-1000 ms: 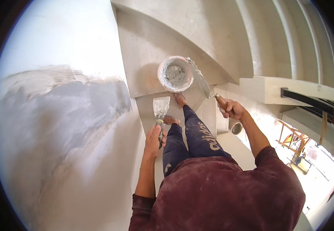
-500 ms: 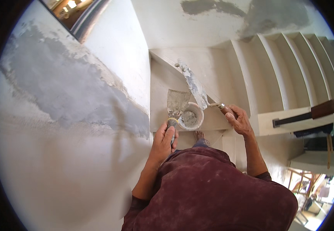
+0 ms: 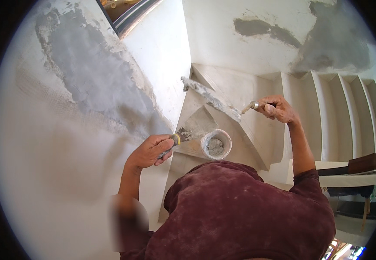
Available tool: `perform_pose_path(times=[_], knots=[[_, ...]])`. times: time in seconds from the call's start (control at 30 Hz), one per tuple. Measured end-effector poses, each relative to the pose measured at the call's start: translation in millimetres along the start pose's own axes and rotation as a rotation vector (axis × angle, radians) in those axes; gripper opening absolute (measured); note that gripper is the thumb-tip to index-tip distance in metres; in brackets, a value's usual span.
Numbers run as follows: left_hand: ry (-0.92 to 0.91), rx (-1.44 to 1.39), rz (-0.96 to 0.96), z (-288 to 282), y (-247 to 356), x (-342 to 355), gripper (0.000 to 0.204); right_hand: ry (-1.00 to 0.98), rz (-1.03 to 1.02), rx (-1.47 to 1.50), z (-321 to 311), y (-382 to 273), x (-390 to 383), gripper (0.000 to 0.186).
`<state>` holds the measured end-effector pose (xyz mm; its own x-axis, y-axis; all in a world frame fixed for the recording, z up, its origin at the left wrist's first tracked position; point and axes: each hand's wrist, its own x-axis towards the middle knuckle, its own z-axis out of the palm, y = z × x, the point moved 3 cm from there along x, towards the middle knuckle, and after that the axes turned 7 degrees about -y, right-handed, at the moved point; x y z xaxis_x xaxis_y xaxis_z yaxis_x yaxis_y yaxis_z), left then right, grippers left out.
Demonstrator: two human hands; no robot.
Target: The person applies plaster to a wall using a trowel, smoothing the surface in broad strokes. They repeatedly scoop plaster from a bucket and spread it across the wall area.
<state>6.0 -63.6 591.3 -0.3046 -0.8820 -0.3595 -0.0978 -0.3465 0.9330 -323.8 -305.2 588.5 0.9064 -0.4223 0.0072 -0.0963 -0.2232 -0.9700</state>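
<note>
My left hand is closed round the handle of a wide putty knife, whose broad, smeared blade points to the right. In my right hand is a trowel gripped by its handle, its long blade slanting up and left with grey paste along it and a lump at the tip. Below the two blades stands a round white tub with grey paste inside. Neither tool touches the tub's paste.
Along my left runs a white wall with a long grey plaster patch. Another grey patch marks the far wall. Pale stairs rise on the right, beside a dark brown-handled object at the right edge.
My left hand has moved left and turned the putty knife from upright to sideways. My right hand has risen, and the trowel blade has swung left. The view has shifted too.
</note>
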Motion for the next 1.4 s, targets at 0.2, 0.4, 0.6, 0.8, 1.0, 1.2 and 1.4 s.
perform_pose_path(times=[0.2, 0.4, 0.6, 0.8, 1.0, 1.2, 1.4], knots=[[-0.04, 0.021, 0.02, 2, 19, -2, 0.037, -0.129, -0.027, -0.011, -4, -3, 11, 0.05], [-0.049, 0.026, 0.054, 11, 39, -5, 0.034, -0.099, -0.141, -0.115, -11, -15, -1, 0.048], [-0.074, 0.103, 0.066, 15, 57, -7, 0.041, -0.069, -0.185, -0.161, -14, -35, -24, 0.051], [-0.064, 0.134, 0.097, 9, 65, -7, 0.051, -0.008, -0.173, -0.251, -25, -49, -44, 0.053], [-0.062, 0.146, 0.16, 7, 72, -5, 0.053, 0.043, -0.148, -0.258, -39, -49, -57, 0.063], [-0.026, 0.095, 0.217, 5, 62, -1, 0.046, 0.082, -0.059, -0.291, -47, -43, -74, 0.069], [0.13, -0.132, 0.416, -16, 43, -5, 0.043, 0.333, -0.008, -0.418, -39, -19, -83, 0.047]])
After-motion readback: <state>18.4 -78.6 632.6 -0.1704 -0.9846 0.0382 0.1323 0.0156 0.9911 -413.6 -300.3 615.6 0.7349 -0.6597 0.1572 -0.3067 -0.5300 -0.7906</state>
